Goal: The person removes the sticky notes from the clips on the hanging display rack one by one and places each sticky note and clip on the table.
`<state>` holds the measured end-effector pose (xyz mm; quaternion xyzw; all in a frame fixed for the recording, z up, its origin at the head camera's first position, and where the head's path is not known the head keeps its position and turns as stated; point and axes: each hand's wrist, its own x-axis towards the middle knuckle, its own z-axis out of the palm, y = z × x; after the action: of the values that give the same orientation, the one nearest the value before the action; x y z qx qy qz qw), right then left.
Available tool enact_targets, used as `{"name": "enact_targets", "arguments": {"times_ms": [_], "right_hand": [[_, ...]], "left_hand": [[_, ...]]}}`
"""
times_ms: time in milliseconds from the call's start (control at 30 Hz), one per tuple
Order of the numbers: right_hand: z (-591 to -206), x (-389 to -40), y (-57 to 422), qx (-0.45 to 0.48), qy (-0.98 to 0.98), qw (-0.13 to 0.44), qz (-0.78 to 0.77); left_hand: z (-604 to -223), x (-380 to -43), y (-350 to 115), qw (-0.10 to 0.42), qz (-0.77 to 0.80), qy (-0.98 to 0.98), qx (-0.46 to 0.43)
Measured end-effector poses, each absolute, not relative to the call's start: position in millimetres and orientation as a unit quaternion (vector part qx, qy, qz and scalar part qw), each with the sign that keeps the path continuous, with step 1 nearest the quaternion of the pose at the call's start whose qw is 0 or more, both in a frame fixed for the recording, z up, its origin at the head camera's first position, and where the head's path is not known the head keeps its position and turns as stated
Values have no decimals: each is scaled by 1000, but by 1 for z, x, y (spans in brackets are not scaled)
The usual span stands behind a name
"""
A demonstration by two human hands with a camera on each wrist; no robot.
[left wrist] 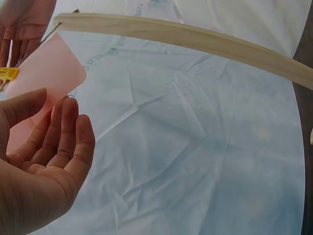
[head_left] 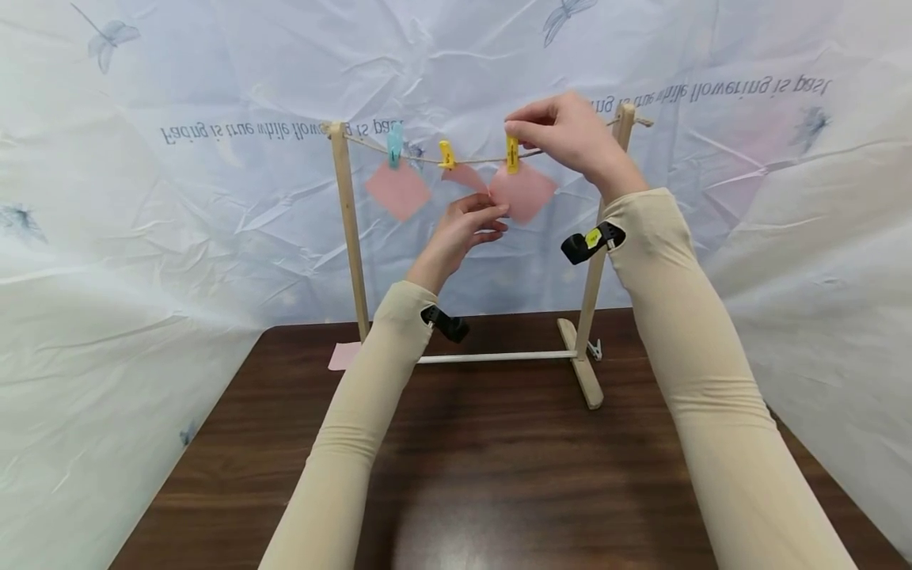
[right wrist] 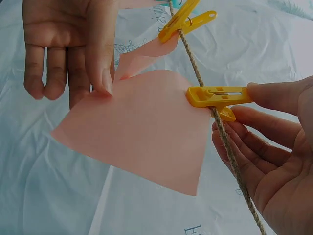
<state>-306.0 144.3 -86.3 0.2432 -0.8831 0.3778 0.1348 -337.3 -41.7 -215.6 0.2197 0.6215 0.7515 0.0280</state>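
Note:
My right hand [head_left: 573,134] pinches the handle end of a yellow clothespin [right wrist: 198,97] between thumb and fingers. The clothespin sits over a twine line [right wrist: 230,147], its jaws at the top corner of a pink paper square [right wrist: 146,122]. Lower down, my left hand [head_left: 459,233] pinches the left corner of that square. Just left, a second yellow clothespin [head_left: 446,154] holds a tilted, curling pink paper [head_left: 465,176] on the line. A light blue clothespin [head_left: 395,144] farther left holds another pink square [head_left: 399,190], which hangs by one corner.
Two wooden posts, left [head_left: 349,222] and right [head_left: 593,293], carry the twine, with a white rod [head_left: 499,357] joining them low down. On the dark table [head_left: 499,459], pink paper [head_left: 343,356] lies behind the left post and a small clip [head_left: 595,350] by the right one. Printed sheeting [head_left: 285,206] hangs behind.

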Motion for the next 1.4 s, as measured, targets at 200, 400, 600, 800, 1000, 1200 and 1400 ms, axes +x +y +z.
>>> {"name": "enact_targets", "arguments": {"times_ms": [200,400,600,800,1000,1200,1400], "right_hand": [[-91,-309,145,238,-876,165,386],[-98,-311,146,229,-855,200,420],[-103,-314,141,226,-832,233,450],[-106,-317,133,225,-813,279,459],[-105,-318,129,235,-784,331,470],[-104,-315,132,233,-775,347,474],[-105,-312,139,230,-771,336,489]], "left_hand": [[-217,-337,-42,32,762,607,221],[-218,-336,-41,37,777,592,214],[-222,-341,-45,40,781,586,214],[-225,-345,-51,32,771,595,224],[-229,-347,-54,26,758,610,228],[-231,-342,-54,11,717,654,241],[-233,-335,-52,1,673,694,257]]}}
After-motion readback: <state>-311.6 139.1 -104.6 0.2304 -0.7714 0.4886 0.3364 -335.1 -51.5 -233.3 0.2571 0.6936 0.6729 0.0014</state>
